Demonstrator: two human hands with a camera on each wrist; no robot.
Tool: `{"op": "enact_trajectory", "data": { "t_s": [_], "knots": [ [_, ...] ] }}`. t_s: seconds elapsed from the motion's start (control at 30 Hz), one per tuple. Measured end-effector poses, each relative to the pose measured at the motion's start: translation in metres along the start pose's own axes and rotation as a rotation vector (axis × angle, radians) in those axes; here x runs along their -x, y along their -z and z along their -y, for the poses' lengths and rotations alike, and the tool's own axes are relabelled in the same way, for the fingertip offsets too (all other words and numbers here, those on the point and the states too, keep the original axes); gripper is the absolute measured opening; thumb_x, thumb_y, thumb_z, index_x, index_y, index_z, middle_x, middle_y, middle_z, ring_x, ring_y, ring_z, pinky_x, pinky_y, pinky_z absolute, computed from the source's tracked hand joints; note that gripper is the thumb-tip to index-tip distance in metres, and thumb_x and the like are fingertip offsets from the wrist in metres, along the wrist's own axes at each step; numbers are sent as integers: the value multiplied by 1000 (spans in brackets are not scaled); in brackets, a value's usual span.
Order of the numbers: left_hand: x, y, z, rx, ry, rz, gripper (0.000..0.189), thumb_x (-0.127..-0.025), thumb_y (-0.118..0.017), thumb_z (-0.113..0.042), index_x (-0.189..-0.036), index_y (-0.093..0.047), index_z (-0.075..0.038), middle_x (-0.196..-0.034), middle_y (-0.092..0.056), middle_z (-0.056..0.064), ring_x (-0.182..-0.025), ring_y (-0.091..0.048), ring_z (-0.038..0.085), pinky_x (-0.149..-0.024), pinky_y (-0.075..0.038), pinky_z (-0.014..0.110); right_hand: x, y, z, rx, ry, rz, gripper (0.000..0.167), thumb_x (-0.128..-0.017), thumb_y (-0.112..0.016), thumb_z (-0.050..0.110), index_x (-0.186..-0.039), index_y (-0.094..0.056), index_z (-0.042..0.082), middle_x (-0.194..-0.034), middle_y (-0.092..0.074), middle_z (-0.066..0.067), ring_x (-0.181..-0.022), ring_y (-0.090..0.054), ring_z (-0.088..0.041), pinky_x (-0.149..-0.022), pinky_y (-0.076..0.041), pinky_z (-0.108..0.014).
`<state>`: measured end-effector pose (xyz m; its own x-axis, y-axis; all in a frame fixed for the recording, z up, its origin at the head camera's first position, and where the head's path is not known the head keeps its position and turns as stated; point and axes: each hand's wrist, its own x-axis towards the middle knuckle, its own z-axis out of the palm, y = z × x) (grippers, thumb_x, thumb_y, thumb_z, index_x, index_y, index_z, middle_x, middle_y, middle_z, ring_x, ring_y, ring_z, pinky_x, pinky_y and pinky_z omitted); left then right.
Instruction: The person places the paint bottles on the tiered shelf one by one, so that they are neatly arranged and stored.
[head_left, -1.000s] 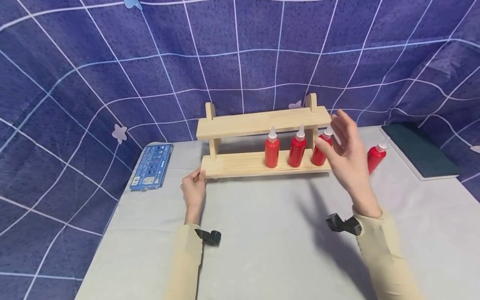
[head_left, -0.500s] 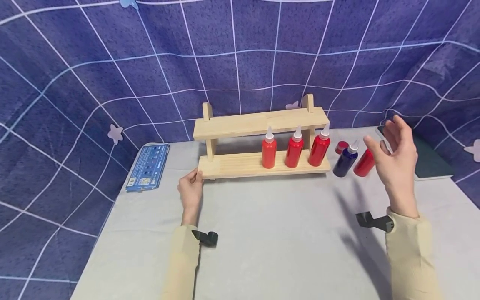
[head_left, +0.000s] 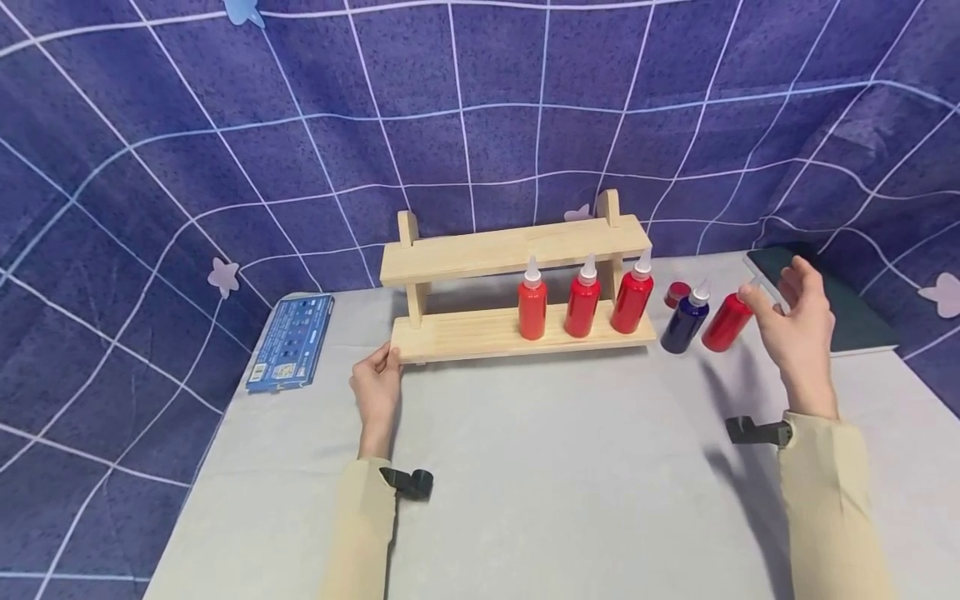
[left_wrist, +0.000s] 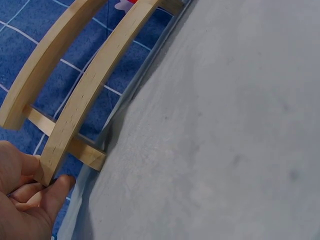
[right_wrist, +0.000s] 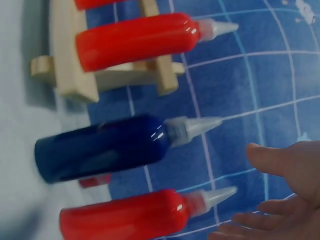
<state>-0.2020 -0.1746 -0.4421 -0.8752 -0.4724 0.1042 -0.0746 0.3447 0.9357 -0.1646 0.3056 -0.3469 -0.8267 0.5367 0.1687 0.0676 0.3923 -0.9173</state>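
Right hand [head_left: 804, 333] rightward, near rightmost bottle [head_left: 725, 326]

The thumb of the right fingers [head_left: 807, 273] hides some of the nozzle of the red bottle [head_left: 726, 323] just beside them, and that same hand covers a stretch of the dark green book [head_left: 861, 315] behind it. Left of those fingers, the blue bottle [right_wrist: 102, 147] blocks much of a short red thing [right_wrist: 95, 180] from the right wrist; I can't tell what it is. Out beyond the left fingers [head_left: 385, 357], the blue box [head_left: 292, 342] bears print too small to read. Above them, the left wrist view cuts off the wooden rack [left_wrist: 95, 90], leaving barely a sliver of red [left_wrist: 133, 1].
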Motion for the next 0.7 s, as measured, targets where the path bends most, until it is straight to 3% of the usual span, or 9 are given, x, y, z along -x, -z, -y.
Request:
{"op": "enact_trajectory", "data": {
  "t_s": [0.33, 0.7],
  "knots": [
    [1, 1, -1, 7, 5, -3, 30, -97, -61, -12, -122, -65, 3, -113, -68, 24, -98, -71, 28, -68, -56, 9, -12, -5, -29, 58, 26, 105, 77, -95, -61, 27, -155, -18, 6, -155, -31, -21, -141, -33, -38, -117, -30, -53],
    [0, -1, -1, 31, 21, 6, 31, -97, -60, -13, -123, -64, 3, -115, -67, 24, -100, -70, 28, -72, -56, 11, -21, -18, -63, 28, 11, 217, 76, -96, -60, 21, -153, -16, -3, -152, -31, -30, -139, -32, -45, -118, -28, -51]
  ]
}}
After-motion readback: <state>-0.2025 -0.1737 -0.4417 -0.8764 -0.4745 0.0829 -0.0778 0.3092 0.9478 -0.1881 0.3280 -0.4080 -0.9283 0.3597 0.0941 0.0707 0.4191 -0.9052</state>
